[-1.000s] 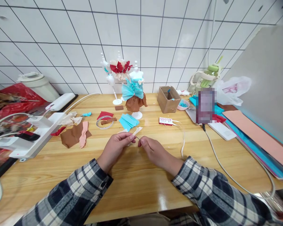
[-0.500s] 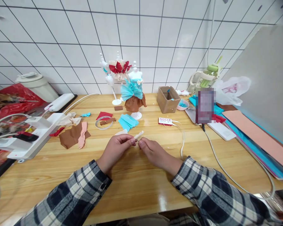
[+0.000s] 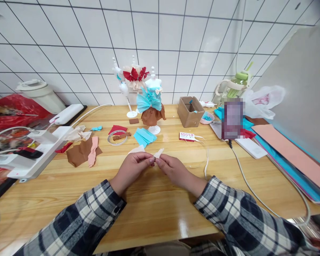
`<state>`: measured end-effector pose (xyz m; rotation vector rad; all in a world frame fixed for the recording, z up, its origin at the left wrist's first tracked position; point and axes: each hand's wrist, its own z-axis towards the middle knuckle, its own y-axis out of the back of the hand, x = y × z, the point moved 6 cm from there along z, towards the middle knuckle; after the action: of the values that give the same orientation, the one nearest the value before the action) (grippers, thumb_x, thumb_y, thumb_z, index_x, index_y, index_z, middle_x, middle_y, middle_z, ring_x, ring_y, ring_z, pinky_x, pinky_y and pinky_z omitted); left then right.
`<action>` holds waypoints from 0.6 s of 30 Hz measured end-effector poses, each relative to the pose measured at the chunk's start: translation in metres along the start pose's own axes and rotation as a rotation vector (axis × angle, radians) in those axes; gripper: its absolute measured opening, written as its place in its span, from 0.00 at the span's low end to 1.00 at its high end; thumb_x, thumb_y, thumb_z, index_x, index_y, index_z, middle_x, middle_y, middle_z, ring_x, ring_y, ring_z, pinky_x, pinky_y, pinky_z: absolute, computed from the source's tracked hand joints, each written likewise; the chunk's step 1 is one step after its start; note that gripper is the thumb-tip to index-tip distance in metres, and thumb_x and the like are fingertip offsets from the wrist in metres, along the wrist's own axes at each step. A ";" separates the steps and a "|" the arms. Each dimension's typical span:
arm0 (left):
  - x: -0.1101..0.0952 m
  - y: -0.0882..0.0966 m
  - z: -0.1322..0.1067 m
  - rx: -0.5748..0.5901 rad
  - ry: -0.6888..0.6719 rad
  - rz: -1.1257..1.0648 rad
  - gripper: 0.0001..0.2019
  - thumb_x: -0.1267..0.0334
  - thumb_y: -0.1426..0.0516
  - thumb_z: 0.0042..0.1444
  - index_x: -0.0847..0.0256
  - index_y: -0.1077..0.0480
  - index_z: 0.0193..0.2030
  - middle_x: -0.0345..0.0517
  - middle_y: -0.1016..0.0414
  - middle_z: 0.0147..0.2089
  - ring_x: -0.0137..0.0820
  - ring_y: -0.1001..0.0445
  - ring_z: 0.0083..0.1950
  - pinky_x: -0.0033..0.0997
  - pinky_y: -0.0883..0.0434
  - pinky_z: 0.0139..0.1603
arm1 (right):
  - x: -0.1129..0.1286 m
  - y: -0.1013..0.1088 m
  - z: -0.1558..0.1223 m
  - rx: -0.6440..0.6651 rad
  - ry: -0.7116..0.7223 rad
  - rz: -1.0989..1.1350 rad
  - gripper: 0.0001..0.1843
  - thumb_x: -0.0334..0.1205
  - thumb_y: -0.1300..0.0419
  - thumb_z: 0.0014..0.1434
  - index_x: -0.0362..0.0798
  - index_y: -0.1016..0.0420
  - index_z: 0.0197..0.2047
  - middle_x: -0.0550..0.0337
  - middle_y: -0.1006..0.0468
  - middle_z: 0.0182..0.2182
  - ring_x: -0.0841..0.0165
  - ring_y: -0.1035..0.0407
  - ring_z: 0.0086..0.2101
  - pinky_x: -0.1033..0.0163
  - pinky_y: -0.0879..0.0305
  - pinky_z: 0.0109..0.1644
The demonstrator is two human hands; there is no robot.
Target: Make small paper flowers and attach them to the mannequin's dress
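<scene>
left hand [image 3: 130, 169]: pinching | right hand [image 3: 176, 171]: pinching | fingers [image 3: 147, 163]: close together | forearms [image 3: 88, 209]: angled inward

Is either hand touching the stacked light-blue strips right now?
No, the stacked light-blue strips lie on the table beyond the left hand and right hand, which pinch a small cream piece.

Brt overall; glare on table [image 3: 160, 217] nr front; edges warped.

Tiled wall [image 3: 145, 32], white with dark grout lines. Left side, I note a lidded pale bin [image 3: 46, 99], red plastic bag [image 3: 40, 109] in front of it, white power strip [image 3: 59, 137] with plugs in. Right side: green-topped bottle [image 3: 233, 87], crumpled whitish bag [image 3: 268, 97] just beside it, upright phone [image 3: 232, 119], screen blurred, pale cable [image 3: 308, 213] looping across wooden table [image 3: 160, 220]
</scene>
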<state>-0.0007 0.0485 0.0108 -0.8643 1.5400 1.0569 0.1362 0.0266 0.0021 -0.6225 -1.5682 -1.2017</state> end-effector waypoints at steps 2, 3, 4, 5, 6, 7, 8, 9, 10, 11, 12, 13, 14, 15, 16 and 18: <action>0.001 0.000 0.000 -0.003 0.001 0.002 0.13 0.53 0.37 0.49 0.62 0.23 0.31 0.44 0.22 0.31 0.31 0.27 0.35 0.29 0.31 0.41 | 0.000 0.000 0.001 0.004 -0.014 0.032 0.17 0.50 0.54 0.65 0.47 0.32 0.36 0.64 0.35 0.26 0.72 0.41 0.29 0.66 0.45 0.34; 0.001 0.000 0.000 -0.001 0.003 0.000 0.13 0.53 0.38 0.49 0.62 0.23 0.31 0.44 0.22 0.31 0.31 0.27 0.35 0.29 0.31 0.41 | 0.001 0.001 0.001 0.008 -0.021 0.052 0.18 0.50 0.53 0.65 0.46 0.32 0.36 0.64 0.35 0.26 0.72 0.41 0.29 0.66 0.45 0.34; 0.001 0.000 0.001 0.001 0.004 -0.002 0.13 0.53 0.38 0.49 0.62 0.23 0.31 0.44 0.21 0.31 0.31 0.27 0.35 0.29 0.31 0.41 | 0.001 0.001 0.001 0.013 -0.027 0.072 0.18 0.50 0.53 0.65 0.46 0.32 0.35 0.64 0.35 0.26 0.72 0.41 0.29 0.66 0.45 0.34; 0.002 -0.001 0.001 0.004 0.005 -0.002 0.13 0.52 0.38 0.49 0.62 0.23 0.31 0.44 0.21 0.31 0.32 0.27 0.35 0.29 0.31 0.41 | 0.001 0.001 0.001 0.016 -0.034 0.091 0.18 0.51 0.53 0.65 0.46 0.32 0.34 0.64 0.35 0.26 0.72 0.41 0.29 0.66 0.44 0.34; 0.002 -0.001 0.001 0.006 0.006 0.001 0.14 0.52 0.38 0.49 0.62 0.23 0.31 0.44 0.21 0.31 0.32 0.27 0.35 0.29 0.31 0.41 | 0.002 0.001 0.001 0.017 -0.039 0.107 0.18 0.51 0.53 0.64 0.46 0.32 0.34 0.65 0.36 0.25 0.72 0.41 0.29 0.66 0.44 0.34; 0.002 -0.001 0.000 0.005 0.007 0.005 0.14 0.52 0.38 0.49 0.62 0.23 0.31 0.45 0.21 0.32 0.32 0.27 0.35 0.30 0.31 0.41 | 0.002 0.001 0.001 0.019 -0.044 0.120 0.18 0.52 0.52 0.64 0.47 0.33 0.33 0.65 0.36 0.24 0.72 0.41 0.28 0.67 0.44 0.33; 0.001 -0.001 0.000 0.005 0.008 0.011 0.14 0.51 0.38 0.49 0.62 0.22 0.31 0.45 0.21 0.32 0.33 0.26 0.35 0.30 0.30 0.41 | 0.002 0.001 0.001 0.020 -0.047 0.129 0.18 0.52 0.52 0.64 0.47 0.33 0.33 0.65 0.37 0.24 0.72 0.42 0.28 0.67 0.45 0.32; 0.001 -0.001 0.000 0.005 0.010 0.016 0.14 0.51 0.38 0.49 0.62 0.22 0.31 0.45 0.21 0.32 0.33 0.26 0.35 0.31 0.30 0.41 | 0.002 0.001 0.001 0.022 -0.049 0.136 0.18 0.52 0.52 0.64 0.47 0.33 0.33 0.66 0.38 0.23 0.72 0.43 0.27 0.67 0.45 0.31; 0.001 -0.001 0.000 0.005 0.010 0.020 0.15 0.51 0.38 0.49 0.62 0.22 0.31 0.45 0.21 0.32 0.33 0.26 0.35 0.31 0.30 0.41 | 0.001 0.000 0.001 0.024 -0.050 0.145 0.18 0.52 0.52 0.64 0.47 0.33 0.33 0.66 0.39 0.22 0.73 0.44 0.26 0.67 0.46 0.29; 0.001 -0.002 0.000 0.007 0.010 0.024 0.15 0.51 0.38 0.49 0.62 0.22 0.31 0.45 0.21 0.32 0.34 0.26 0.35 0.31 0.30 0.41 | 0.000 -0.001 0.001 0.029 -0.054 0.157 0.18 0.53 0.52 0.64 0.47 0.34 0.33 0.67 0.41 0.22 0.73 0.45 0.25 0.68 0.47 0.28; 0.000 -0.002 0.000 0.006 0.008 0.029 0.14 0.51 0.38 0.49 0.62 0.22 0.31 0.45 0.21 0.32 0.34 0.26 0.35 0.31 0.30 0.41 | -0.001 -0.001 0.001 0.034 -0.061 0.168 0.18 0.53 0.53 0.64 0.47 0.34 0.33 0.68 0.42 0.21 0.74 0.46 0.23 0.68 0.47 0.27; 0.000 -0.001 0.000 0.003 0.006 0.034 0.14 0.51 0.38 0.49 0.62 0.22 0.31 0.45 0.21 0.32 0.34 0.26 0.36 0.31 0.30 0.41 | -0.002 -0.002 0.001 0.040 -0.071 0.176 0.18 0.53 0.53 0.64 0.47 0.35 0.32 0.68 0.42 0.20 0.74 0.47 0.22 0.68 0.48 0.26; 0.000 -0.001 0.000 -0.003 0.005 0.039 0.14 0.51 0.38 0.49 0.62 0.22 0.31 0.45 0.21 0.32 0.34 0.26 0.36 0.31 0.30 0.41 | -0.004 -0.003 0.001 0.043 -0.080 0.178 0.19 0.53 0.53 0.64 0.48 0.36 0.31 0.68 0.43 0.20 0.74 0.48 0.22 0.68 0.49 0.25; 0.000 0.000 0.001 -0.010 0.003 0.043 0.14 0.51 0.38 0.49 0.62 0.23 0.31 0.46 0.20 0.32 0.34 0.25 0.36 0.31 0.30 0.41 | -0.005 -0.004 0.001 0.046 -0.088 0.172 0.19 0.53 0.54 0.64 0.48 0.37 0.30 0.69 0.43 0.19 0.74 0.48 0.21 0.69 0.49 0.24; 0.000 0.001 0.001 -0.017 0.001 0.047 0.15 0.51 0.38 0.49 0.62 0.23 0.31 0.46 0.20 0.32 0.34 0.25 0.36 0.31 0.30 0.41 | -0.006 -0.004 0.001 0.050 -0.091 0.157 0.20 0.53 0.55 0.65 0.48 0.39 0.29 0.69 0.43 0.19 0.74 0.48 0.21 0.68 0.49 0.24; 0.001 0.003 0.001 -0.030 -0.003 0.069 0.15 0.51 0.39 0.49 0.62 0.23 0.32 0.46 0.20 0.33 0.35 0.25 0.36 0.32 0.30 0.42 | -0.005 -0.001 0.001 0.057 -0.070 0.062 0.21 0.52 0.56 0.66 0.48 0.41 0.27 0.68 0.41 0.19 0.74 0.46 0.22 0.68 0.48 0.25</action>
<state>-0.0036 0.0510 0.0102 -0.8349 1.5647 1.1335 0.1364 0.0281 -0.0029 -0.6780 -1.6241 -1.0958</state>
